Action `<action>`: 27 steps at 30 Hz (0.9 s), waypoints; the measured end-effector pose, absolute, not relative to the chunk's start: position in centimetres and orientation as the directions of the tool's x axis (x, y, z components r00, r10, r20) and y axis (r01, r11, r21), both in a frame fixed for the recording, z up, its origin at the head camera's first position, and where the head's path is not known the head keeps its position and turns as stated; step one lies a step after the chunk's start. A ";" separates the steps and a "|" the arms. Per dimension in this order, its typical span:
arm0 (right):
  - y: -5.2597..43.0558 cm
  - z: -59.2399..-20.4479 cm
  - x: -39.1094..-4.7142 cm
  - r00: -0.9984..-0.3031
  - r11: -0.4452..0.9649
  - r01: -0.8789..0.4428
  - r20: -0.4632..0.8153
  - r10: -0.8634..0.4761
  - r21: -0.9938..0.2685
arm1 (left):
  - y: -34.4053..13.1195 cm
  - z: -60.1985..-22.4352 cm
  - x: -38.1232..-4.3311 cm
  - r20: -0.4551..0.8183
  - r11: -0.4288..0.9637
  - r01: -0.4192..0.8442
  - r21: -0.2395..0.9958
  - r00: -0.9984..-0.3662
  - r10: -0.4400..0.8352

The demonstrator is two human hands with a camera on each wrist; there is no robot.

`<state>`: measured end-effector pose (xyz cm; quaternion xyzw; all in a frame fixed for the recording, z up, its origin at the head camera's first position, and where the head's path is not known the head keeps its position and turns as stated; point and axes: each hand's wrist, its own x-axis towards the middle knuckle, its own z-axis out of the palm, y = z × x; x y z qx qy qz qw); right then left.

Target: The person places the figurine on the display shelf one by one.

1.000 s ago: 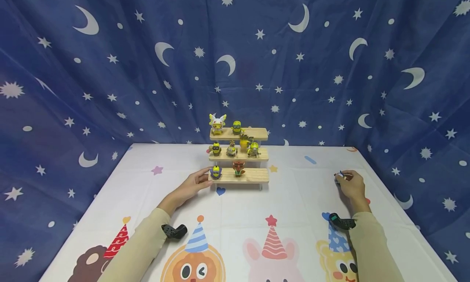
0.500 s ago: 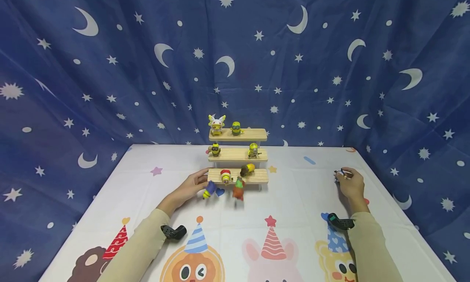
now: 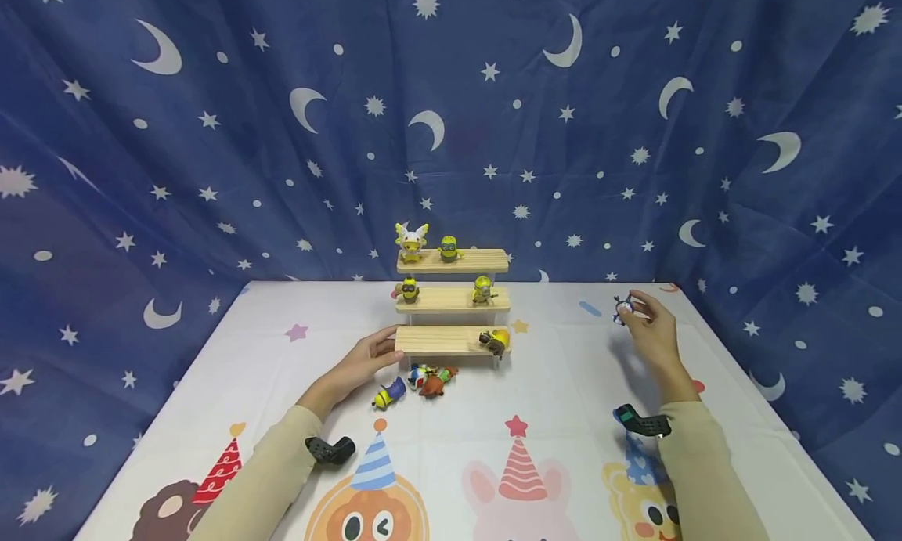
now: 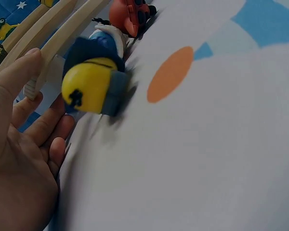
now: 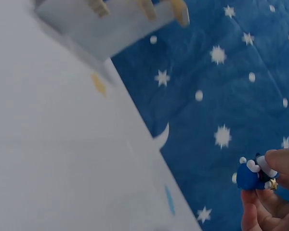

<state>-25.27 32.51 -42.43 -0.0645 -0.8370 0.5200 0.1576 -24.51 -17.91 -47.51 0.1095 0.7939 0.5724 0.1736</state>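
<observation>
A three-tier wooden display shelf (image 3: 430, 339) stands on the table. My left hand (image 3: 355, 366) grips its lowest board at the left end, thumb above and fingers below in the left wrist view. My right hand (image 3: 654, 337) is raised at the right, pinching a small blue-and-white figurine (image 5: 250, 175) between thumb and fingers. Near my left hand, a yellow-and-blue minion figurine (image 3: 389, 394) lies on its side. Beside it lie a white-and-blue figurine (image 3: 420, 376) and an orange-red fox-like figurine (image 3: 438, 382). A yellow figurine (image 3: 496, 340) lies tipped at the lowest board's right end.
On the top board stand a white-eared figurine (image 3: 412, 242) and a green-and-yellow one (image 3: 449, 249). The middle board bears a dark-goggled minion (image 3: 409, 290) and another minion (image 3: 482, 289). A white party-print cloth (image 3: 564, 400) covers the table; a blue starry curtain (image 3: 493, 149) hangs behind.
Two figurines have dropped from the middle board, one ending on the lowest board and one on the table. The lowest board's two have fallen onto the table. My right hand has lifted its figurine leftward.
</observation>
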 end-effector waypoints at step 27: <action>22.7 -40.2 -23.5 -0.932 0.354 -0.362 0.321 -0.169 -0.862 | -18.0 -47.5 -24.4 -0.150 0.317 -0.026 0.948 -0.916 0.373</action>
